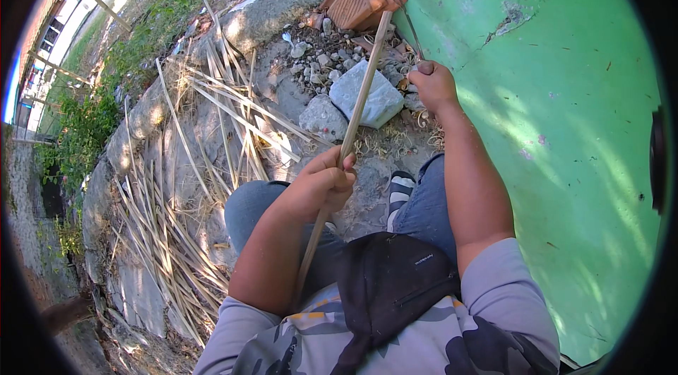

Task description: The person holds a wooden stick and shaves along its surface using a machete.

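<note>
My left hand [323, 183] is closed round a long, pale wooden strip [364, 96], which looks like split bamboo. The strip slants from beside my body up to the far stones, its far end in front of some terracotta tiles. To the right, my right hand [433, 85] is closed on a brown-handled tool [425, 68]. A thin dark line runs up from that fist and may be its narrow blade, seen edge-on. The fist is apart from the strip, above the border between bare ground and the green floor.
Many loose strips [166, 248] lie heaped at the left. A pale stone block [367, 94], a grey rock [323, 117] and gravel lie ahead, with stacked terracotta tiles [360, 2] beyond. A cracked green floor [558, 163] spreads right. A black bag [395, 280] rests against my lap.
</note>
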